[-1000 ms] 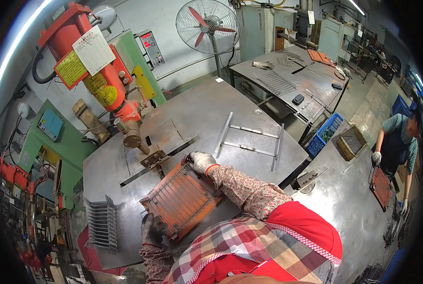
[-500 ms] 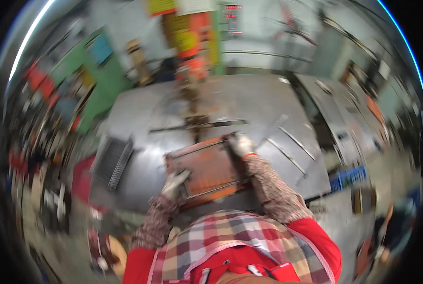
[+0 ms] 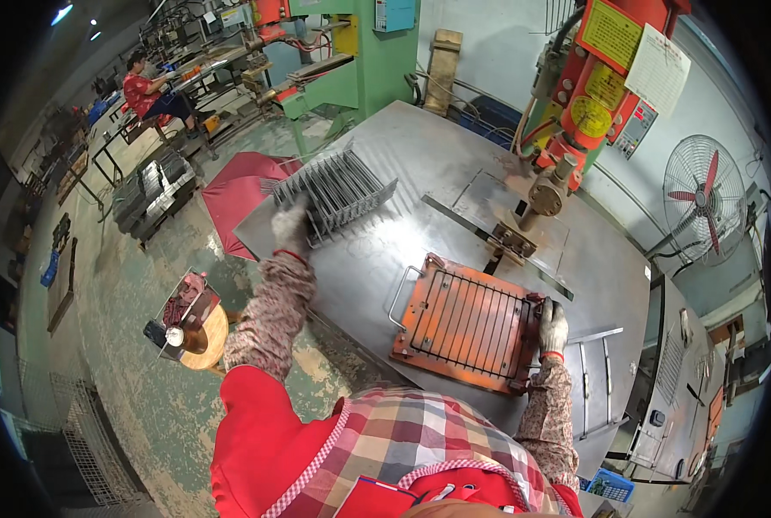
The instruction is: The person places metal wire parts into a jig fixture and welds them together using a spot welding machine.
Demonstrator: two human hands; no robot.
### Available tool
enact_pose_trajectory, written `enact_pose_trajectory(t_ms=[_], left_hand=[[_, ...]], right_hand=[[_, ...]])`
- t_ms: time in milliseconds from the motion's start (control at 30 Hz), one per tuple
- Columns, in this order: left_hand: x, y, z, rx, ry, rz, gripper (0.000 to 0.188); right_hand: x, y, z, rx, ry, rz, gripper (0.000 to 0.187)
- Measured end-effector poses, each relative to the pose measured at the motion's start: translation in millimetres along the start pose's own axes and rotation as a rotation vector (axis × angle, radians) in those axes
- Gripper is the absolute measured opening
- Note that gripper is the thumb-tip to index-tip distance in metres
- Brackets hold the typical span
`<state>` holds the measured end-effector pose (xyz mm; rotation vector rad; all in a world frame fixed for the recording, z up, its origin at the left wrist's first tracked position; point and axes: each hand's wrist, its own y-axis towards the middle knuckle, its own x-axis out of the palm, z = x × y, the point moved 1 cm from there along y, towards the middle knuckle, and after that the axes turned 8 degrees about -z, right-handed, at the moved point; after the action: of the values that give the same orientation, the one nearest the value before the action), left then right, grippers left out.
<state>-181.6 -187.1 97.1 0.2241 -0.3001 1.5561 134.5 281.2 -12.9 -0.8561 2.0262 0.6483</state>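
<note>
My left hand (image 3: 290,226), gloved and smeared by motion, is at the near-left end of a stack of dark wire racks (image 3: 338,194) on the metal table. Its fingers cannot be made out. My right hand (image 3: 553,330), in a whitish glove, is closed on the right edge of an orange jig plate (image 3: 420,337). A black wire grid (image 3: 476,321) of thin parallel bars lies on that plate. From the plate's left side sticks out a bare metal loop handle (image 3: 400,298).
Beyond the plate stands an orange-red press head (image 3: 588,112) over a metal fixture (image 3: 513,243). Loose metal strips (image 3: 585,380) lie right of my right hand. A wooden stool (image 3: 208,337) is on the floor at left. A person (image 3: 148,91) sits far left. A fan (image 3: 703,197) stands at right.
The view has turned to the left. My left hand has left the orange plate's left side and moved to the wire racks. My right hand is still at the plate's right edge.
</note>
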Motion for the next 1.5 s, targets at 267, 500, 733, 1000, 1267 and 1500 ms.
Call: enact_pose_trajectory(t_ms=[267, 500, 733, 1000, 1267, 1500], left_hand=[[-49, 102, -2, -0.029, 0.105, 0.128, 0.036], [-95, 163, -35, 0.051, 1.349, -0.188, 0.061], [-56, 99, 5, -0.251, 1.26, 0.065, 0.068], [-66, 91, -3, -0.003, 1.284, 0.039, 0.058], [57, 2, 33, 0.378, 0.93, -0.463, 0.05], [149, -80, -1, 0.584, 0.658, -0.943, 0.044]], right_hand=[[-8, -4, -17, 0.08, 0.067, 0.012, 0.038], [-12, -3, -25, 0.097, 0.11, -0.006, 0.037], [-14, -5, -26, 0.099, 0.082, 0.022, 0.036], [-9, -3, -27, 0.09, 0.093, 0.008, 0.034], [-13, -12, -12, 0.188, 0.055, 0.052, 0.043], [-21, -15, -54, 0.37, -0.16, -0.09, 0.054]])
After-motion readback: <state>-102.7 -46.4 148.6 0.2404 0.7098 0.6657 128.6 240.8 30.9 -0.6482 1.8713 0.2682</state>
